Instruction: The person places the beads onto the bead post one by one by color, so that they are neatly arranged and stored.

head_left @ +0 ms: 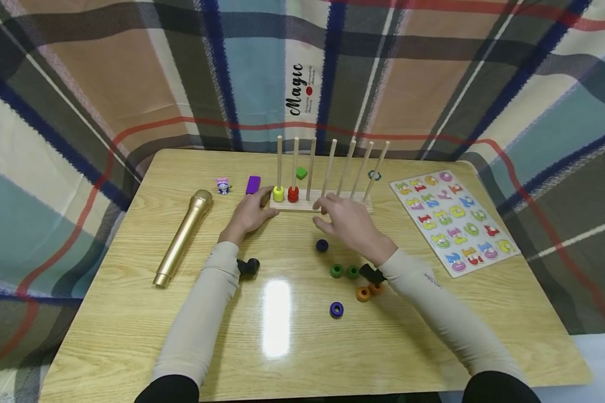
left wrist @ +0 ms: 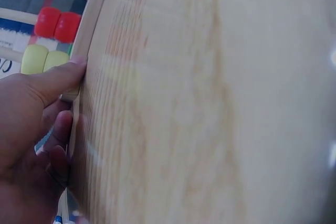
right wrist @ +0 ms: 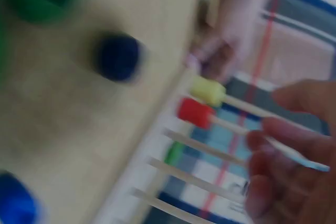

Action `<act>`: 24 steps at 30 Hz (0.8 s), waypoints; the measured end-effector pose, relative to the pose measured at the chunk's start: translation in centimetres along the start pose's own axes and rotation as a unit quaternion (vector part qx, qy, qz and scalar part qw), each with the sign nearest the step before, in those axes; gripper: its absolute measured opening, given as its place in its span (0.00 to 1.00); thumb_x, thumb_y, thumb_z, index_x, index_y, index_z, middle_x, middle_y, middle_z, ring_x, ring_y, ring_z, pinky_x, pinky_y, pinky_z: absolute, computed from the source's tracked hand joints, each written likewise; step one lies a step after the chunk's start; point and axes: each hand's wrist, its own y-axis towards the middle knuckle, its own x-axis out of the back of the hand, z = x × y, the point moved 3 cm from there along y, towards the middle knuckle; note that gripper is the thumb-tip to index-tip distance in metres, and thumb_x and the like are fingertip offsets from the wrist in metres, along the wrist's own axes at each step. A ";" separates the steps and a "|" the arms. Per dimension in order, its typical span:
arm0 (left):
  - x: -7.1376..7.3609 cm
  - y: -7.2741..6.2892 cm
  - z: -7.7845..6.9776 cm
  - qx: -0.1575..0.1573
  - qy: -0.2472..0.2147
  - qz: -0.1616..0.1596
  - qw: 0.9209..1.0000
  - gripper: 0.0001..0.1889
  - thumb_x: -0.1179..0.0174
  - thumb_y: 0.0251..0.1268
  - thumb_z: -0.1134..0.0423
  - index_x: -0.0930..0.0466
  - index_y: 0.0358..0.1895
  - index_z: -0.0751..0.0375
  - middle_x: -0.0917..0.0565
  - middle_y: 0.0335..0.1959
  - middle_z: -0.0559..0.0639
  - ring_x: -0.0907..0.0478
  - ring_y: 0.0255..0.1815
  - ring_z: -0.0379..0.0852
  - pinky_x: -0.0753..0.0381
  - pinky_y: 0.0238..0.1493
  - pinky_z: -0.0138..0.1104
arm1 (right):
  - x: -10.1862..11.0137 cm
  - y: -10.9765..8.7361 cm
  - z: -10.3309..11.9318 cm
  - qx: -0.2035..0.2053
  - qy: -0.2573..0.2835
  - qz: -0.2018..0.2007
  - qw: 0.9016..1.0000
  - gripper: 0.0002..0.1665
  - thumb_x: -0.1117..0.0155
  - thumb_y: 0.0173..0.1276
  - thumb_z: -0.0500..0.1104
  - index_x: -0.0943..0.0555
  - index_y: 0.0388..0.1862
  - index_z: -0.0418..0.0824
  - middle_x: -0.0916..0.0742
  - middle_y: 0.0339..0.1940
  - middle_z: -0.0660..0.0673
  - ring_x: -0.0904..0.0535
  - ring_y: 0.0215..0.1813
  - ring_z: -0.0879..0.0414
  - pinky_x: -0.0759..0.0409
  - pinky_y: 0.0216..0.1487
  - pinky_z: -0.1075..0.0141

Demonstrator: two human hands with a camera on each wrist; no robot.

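Observation:
A wooden peg stand [head_left: 307,207] with several upright rods stands near the table's back. Yellow beads [head_left: 279,194] sit on its leftmost rod, and red beads [head_left: 293,195] on the one beside it. My left hand [head_left: 248,215] holds the stand's left end, thumb along the base edge in the left wrist view. Over the front of the stand hovers my right hand [head_left: 352,222], its fingers loosely bent with no bead visible in them. Toward me lie a dark blue bead [head_left: 322,245], two green beads [head_left: 336,271], two orange beads [head_left: 363,294] and a blue-purple bead [head_left: 336,309].
At left lie a gold microphone [head_left: 184,238], a small figurine [head_left: 223,186] and a purple block [head_left: 253,184]. A green block [head_left: 301,173] is behind the stand. A sticker sheet [head_left: 455,221] lies at right. Plaid cloth [head_left: 252,73] hangs behind the table [head_left: 131,336].

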 end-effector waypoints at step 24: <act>-0.1 -0.1 0.2 -0.005 0.006 -0.003 1.000 0.39 0.32 0.76 0.55 0.38 0.84 0.57 0.21 0.51 0.65 0.25 0.52 0.60 0.25 0.60 0.57 | 5.6 4.3 -0.7 -0.018 0.073 -0.139 0.987 0.17 0.31 0.76 0.38 0.17 0.61 0.36 0.13 0.53 0.40 0.20 0.35 0.50 0.25 0.29 0.61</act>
